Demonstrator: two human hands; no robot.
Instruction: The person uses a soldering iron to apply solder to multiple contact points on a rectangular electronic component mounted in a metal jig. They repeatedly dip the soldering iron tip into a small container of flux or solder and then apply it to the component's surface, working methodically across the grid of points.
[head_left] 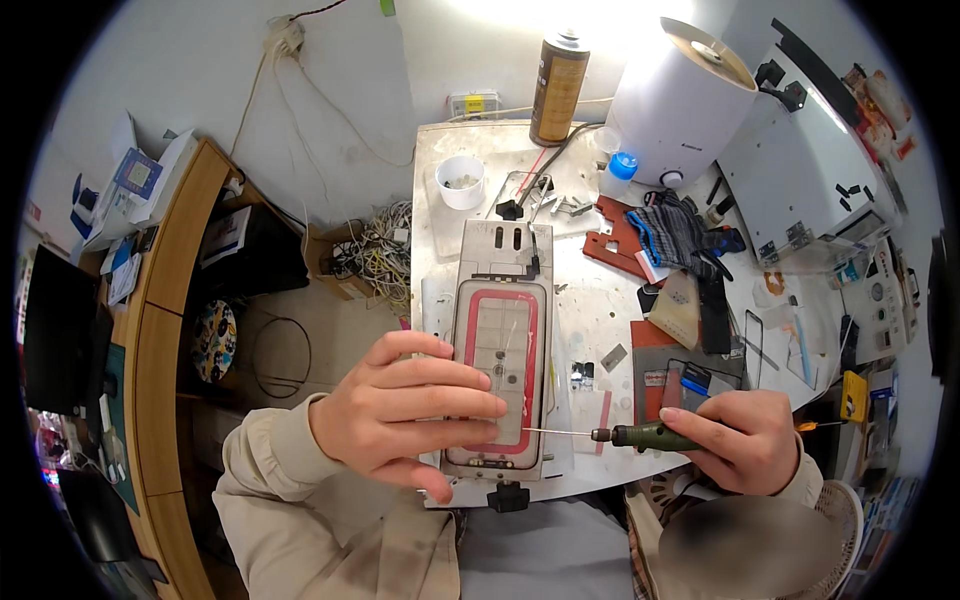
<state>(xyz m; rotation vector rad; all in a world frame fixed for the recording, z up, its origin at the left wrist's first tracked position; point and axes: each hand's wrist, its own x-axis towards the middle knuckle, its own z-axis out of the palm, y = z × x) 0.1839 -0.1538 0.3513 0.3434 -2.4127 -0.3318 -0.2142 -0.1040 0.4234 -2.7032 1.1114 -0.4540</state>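
My right hand (pixel 738 438) grips a green handheld rotary tool (pixel 650 436) with a long thin metal shaft. The shaft points left, and its tip reaches the lower right part of a phone-sized panel (pixel 492 345) with a red border inside its frame. This panel lies in a metal clamping fixture (pixel 497 240) with black knobs at its far and near ends. My left hand (pixel 410 405) rests over the panel's left and lower part, fingers stretched out and apart, hiding some of it. Whether the tip touches the surface is too fine to tell.
Right of the fixture lie a grey-and-red mat (pixel 655 352), gloves (pixel 675 235) and small parts. Behind stand a white cup (pixel 461 183), a spray can (pixel 560 88), a blue-capped bottle (pixel 619 172) and a white humidifier-like appliance (pixel 665 100). Bundled cables (pixel 380 255) sit on the floor left.
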